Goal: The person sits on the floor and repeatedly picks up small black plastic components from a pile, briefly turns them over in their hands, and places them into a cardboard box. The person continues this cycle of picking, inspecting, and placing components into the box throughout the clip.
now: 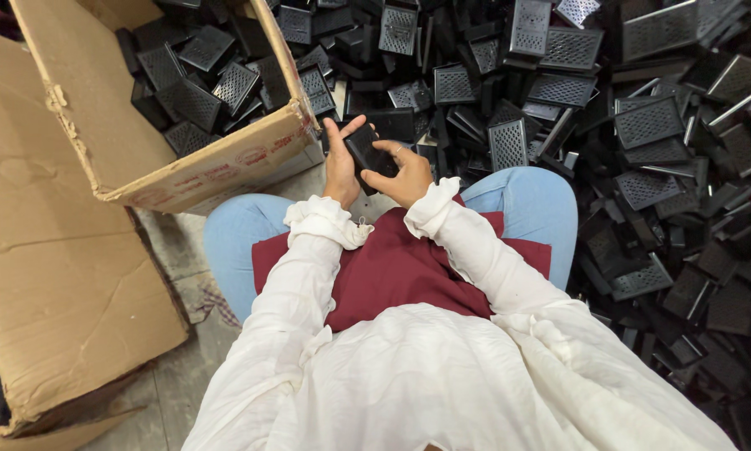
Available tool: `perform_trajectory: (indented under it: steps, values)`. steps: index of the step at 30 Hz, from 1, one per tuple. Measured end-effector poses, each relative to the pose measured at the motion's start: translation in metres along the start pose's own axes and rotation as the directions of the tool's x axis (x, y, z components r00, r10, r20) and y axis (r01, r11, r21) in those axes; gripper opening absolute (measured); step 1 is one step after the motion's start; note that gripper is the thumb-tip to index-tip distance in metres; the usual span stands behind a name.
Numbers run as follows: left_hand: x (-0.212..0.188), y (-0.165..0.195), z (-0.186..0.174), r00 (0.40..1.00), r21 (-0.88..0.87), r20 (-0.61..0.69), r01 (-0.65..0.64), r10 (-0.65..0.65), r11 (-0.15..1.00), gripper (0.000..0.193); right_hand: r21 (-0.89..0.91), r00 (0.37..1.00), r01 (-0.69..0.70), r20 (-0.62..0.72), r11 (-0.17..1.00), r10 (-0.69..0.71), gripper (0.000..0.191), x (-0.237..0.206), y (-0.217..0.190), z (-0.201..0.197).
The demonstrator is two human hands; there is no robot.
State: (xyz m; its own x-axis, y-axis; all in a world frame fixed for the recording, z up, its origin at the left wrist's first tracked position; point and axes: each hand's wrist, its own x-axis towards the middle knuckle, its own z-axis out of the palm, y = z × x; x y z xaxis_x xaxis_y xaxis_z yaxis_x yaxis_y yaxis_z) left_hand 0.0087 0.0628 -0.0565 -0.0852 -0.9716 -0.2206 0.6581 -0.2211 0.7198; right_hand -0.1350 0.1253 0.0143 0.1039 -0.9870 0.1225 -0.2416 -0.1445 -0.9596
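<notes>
I sit on the floor with both hands raised in front of my knees. My left hand (339, 167) and my right hand (406, 174) both grip one small black plastic part (367, 152), a flat rectangular piece. My left fingers wrap its left side and my right fingers press on its right edge. Just beyond my hands lies a big heap of black plastic grille parts (559, 92), flat pieces with mesh-patterned faces. White sleeves cover both arms, and a dark red cloth (392, 267) lies across my lap.
An open cardboard box (192, 171) stands at the left front, partly filled with the same black grille parts (200, 79). A flattened cardboard sheet (58, 276) lies on the floor at the left. The heap spreads along my right side to the frame edge.
</notes>
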Motion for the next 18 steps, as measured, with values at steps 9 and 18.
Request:
perform_trajectory:
  steps: [9, 18]
  values:
    - [0.001, -0.008, -0.005, 0.999, -0.047, 0.028, 0.022, -0.02, 0.999, 0.063, 0.197, 0.985, -0.169, 0.077, 0.966, 0.157, 0.061, 0.006, 0.016, -0.004]
    - [-0.009, -0.016, -0.002, 0.994, -0.06, 0.11, 0.018, -0.011, 0.998, 0.051, 0.282, 0.999, -0.031, 0.027, 0.959, 0.024, 0.064, -0.004, 0.042, 0.008]
